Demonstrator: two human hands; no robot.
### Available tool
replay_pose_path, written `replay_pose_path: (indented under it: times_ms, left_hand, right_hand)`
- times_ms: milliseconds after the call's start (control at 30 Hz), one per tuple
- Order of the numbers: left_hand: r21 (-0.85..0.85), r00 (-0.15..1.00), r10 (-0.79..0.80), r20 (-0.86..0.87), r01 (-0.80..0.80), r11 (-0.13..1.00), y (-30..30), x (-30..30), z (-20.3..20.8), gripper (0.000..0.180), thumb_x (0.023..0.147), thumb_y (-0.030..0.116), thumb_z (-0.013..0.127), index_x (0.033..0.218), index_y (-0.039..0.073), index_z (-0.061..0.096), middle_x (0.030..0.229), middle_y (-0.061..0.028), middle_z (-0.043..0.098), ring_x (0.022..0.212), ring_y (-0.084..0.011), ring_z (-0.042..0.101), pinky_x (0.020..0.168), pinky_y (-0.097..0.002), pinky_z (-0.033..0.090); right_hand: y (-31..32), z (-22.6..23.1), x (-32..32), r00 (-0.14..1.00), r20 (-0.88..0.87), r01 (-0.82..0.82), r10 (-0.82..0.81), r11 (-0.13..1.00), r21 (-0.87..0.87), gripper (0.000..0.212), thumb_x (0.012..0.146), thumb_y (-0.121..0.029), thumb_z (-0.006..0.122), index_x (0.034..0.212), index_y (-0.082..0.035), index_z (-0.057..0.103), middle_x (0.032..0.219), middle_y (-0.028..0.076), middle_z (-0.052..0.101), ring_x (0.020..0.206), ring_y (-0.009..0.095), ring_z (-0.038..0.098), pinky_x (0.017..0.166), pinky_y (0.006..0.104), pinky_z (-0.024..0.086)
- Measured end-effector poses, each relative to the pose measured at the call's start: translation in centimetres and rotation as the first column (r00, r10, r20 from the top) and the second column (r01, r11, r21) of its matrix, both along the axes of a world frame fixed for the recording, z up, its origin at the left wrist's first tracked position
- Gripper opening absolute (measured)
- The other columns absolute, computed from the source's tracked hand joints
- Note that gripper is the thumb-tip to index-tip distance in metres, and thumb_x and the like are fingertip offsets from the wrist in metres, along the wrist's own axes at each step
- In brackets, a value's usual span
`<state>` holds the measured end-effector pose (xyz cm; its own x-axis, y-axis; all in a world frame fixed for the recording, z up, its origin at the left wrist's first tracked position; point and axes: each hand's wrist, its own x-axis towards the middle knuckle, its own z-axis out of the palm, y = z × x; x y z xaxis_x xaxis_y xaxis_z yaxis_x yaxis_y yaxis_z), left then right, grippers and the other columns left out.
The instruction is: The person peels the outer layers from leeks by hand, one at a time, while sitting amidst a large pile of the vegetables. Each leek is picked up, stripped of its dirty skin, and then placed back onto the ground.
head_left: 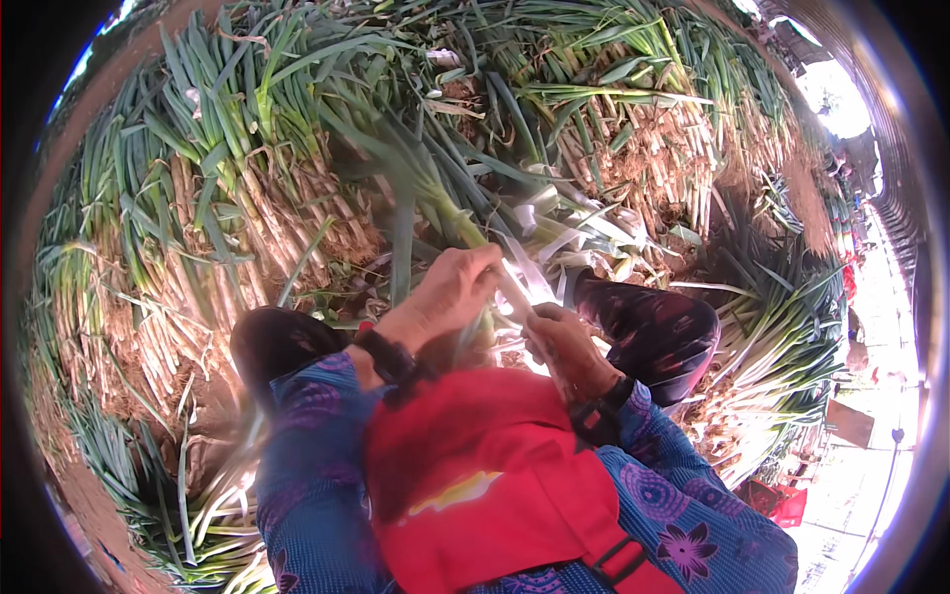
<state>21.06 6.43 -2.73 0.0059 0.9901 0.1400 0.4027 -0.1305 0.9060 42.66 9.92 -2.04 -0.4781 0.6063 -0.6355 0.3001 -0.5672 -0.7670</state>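
A long green onion (453, 214) slants between my hands, its green leaves reaching away and its pale stem toward me. My left hand (447, 289) is closed at the stem, just below where the green begins. Lower and to the right, my right hand (572, 346) is closed round the whiter part of the stem. A pale, thin strip of peel (529, 265) hangs loose beside the stem between the hands. Glare washes out part of the stem there. Discarded white and green peelings (584, 238) lie just beyond my hands.
Piled green onions (297, 198) with soil on their roots stand at the left and far side. Another root-covered stack (643, 139) is at the far right. Cleaner, white-stemmed onions (757, 361) lie right of my knee, more (223, 525) at lower left. My knees (653, 332) flank the work.
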Motion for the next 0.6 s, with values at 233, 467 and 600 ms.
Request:
replay_pose_path:
  times_ms: [233,467,600]
  left_hand:
    - [-0.419,0.954,0.263,0.144,-0.182,0.890,0.2,-5.9,-5.2,0.026,0.082,0.026,0.066,0.089,0.001,0.065,0.096,-0.0103,0.063,0.086,-0.0221,0.061,0.080,-0.0331,0.047]
    - [-0.530,0.569,0.456,0.685,-0.041,0.847,3.6,-5.0,-2.6,0.054,0.091,0.054,0.053,0.116,0.006,0.053,0.109,-0.0093,0.063,0.091,-0.0205,0.062,0.076,-0.0341,0.050]
    - [-0.368,0.347,0.382,0.857,-0.108,0.924,5.2,-5.2,-0.8,0.047,0.093,0.046,0.054,0.116,0.005,0.051,0.111,-0.0140,0.063,0.099,-0.0243,0.062,0.081,-0.0367,0.051]
  right_hand:
    - [0.2,1.2,2.9,0.998,-0.055,0.039,-0.039,0.999,-0.002,0.029,0.091,-0.024,0.053,0.105,0.002,0.057,0.079,0.003,0.054,0.062,0.009,0.048,0.055,0.0229,0.040]
    - [-1.8,3.7,6.3,0.987,-0.159,-0.029,0.018,0.997,-0.066,0.031,0.088,-0.021,0.058,0.111,-0.001,0.051,0.081,0.007,0.055,0.063,0.011,0.052,0.053,0.0225,0.043]
    - [-2.7,5.3,6.1,0.976,-0.217,-0.016,0.001,0.998,-0.067,0.023,0.088,-0.022,0.054,0.099,-0.002,0.057,0.080,0.001,0.054,0.065,0.006,0.049,0.056,0.0195,0.040]
